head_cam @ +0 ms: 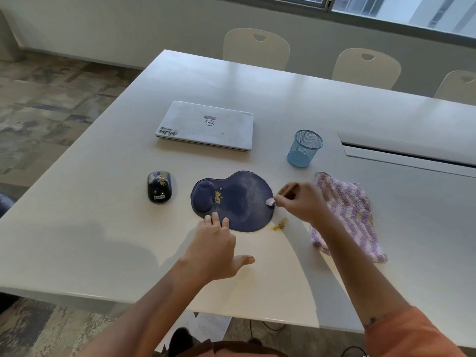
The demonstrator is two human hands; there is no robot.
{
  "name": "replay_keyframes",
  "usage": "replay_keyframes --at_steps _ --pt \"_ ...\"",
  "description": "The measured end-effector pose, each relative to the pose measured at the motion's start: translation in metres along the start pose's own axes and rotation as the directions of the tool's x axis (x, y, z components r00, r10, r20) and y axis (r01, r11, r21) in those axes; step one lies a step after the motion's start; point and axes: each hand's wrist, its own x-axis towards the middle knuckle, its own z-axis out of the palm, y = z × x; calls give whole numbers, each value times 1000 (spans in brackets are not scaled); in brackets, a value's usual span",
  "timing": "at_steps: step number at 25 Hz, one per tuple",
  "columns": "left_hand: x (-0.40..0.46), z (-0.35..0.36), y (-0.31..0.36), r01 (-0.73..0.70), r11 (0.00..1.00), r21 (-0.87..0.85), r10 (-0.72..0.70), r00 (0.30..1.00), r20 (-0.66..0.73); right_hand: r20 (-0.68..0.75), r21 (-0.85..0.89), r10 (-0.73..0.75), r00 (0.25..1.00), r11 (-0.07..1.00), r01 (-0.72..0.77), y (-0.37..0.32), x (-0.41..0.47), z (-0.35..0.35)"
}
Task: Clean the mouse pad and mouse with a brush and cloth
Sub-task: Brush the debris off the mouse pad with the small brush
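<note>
Your right hand (pixel 301 202) pinches the brush (pixel 270 201) at the soft, floppy mouse pad's (pixel 237 202) right edge; your left hand (pixel 213 243), fingers spread, pins its near rim. Keep pressing there.

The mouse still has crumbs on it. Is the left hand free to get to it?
Probably yes: the left hand only presses the mouse pad, and bare table lies between it and the mouse.

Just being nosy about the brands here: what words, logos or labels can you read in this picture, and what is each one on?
"Dell", seen upside down: round logo on the closed laptop lid.
"Lenovo": white label on the black mouse.
Sticker at the laptop's near left corner: big letters, roughly "WVM", too unclear to be sure; the small print above them is unreadable.
</note>
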Motion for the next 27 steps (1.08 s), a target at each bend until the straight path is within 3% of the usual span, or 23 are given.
replay_keyframes --at_steps 3,9,14,18,27 --pt "0 -1 1 -4 1000 2 4 1000 4 111 -18 -33 993 999 35 2 -17 -12" --pt "0 -2 2 0 1000 29 0 1000 5 -75 102 16 997 995 -8 -12 -8 -4" --pt "3 3 0 9 1000 24 -9 1000 0 97 25 11 995 1000 -14 -3 -17 -14" --pt "3 4 0 9 1000 29 -9 1000 -10 32 24 -13 999 1000 12 -9 -14 -17" --pt "4 5 0 6 1000 22 -6 1000 -8 102 -39 -77 992 996 81 -4 -15 -21"
